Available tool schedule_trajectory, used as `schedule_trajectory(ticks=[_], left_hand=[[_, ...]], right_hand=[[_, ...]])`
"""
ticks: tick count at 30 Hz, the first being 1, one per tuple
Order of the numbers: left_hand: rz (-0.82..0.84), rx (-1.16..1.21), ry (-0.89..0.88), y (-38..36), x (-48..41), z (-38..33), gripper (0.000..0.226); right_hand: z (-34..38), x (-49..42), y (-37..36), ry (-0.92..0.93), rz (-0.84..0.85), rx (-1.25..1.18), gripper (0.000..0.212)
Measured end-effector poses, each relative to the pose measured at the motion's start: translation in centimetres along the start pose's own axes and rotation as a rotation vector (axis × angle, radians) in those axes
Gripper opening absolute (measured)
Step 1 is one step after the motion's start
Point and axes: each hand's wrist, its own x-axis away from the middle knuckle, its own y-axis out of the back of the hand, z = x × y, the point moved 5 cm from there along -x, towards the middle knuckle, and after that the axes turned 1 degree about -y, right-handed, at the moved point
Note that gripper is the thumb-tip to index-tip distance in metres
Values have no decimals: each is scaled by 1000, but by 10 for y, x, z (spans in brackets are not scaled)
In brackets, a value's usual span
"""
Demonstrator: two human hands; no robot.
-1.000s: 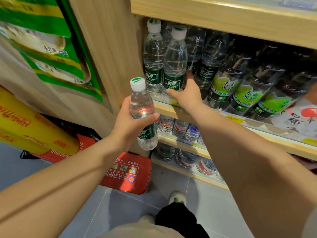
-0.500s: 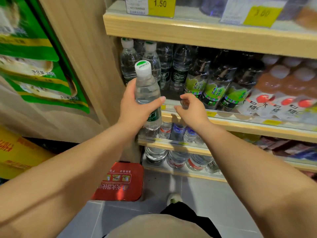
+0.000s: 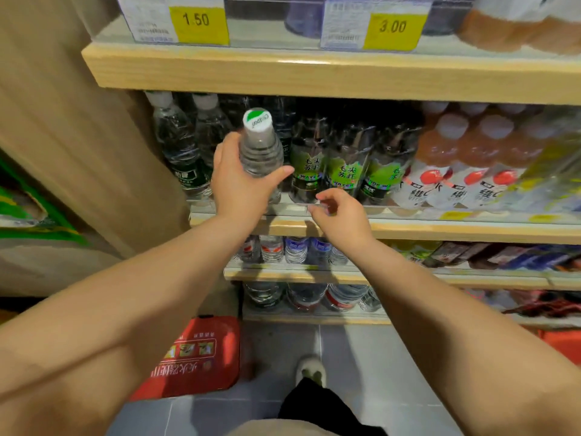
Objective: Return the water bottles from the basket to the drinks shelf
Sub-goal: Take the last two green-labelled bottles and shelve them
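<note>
Now your left hand (image 3: 240, 184) has carried the water bottle (image 3: 260, 149) up from below the shelf edge to the mouth of the drinks shelf (image 3: 408, 229); it is wrapped around the bottle's body, thumb across the front, with the green-and-white cap tipped toward you. A second ago your right hand (image 3: 341, 215) was reaching in among the shelved water bottles (image 3: 185, 152); it has since pulled back and hangs loosely curled and empty just over the shelf lip. That suggests the slot is cleared and the placing step is close. The bottle sits in front of the row, between the clear bottles on the left and the green-labelled bottles (image 3: 342, 165) on the right, not yet set down. No basket is in view.
</note>
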Motion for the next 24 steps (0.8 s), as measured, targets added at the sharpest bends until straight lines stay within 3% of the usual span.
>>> schedule_trajectory(ticks=[3,9,16,24], left_hand=[[-37,-18,45,-7,-7,6,79],[-149,-175,67,-18,-11,6,63],[-205,-421,203,-25,-19,2,63],[-168,-542,144,-24,-16,-5,62]], right_hand=[[-7,-1,-7,-26,40,-58,29],[-5,-8,-13,-41,98,-97,31],[2,-19,-13,-22,195,-53,26],[15,-14,-3,9,206,-73,24]])
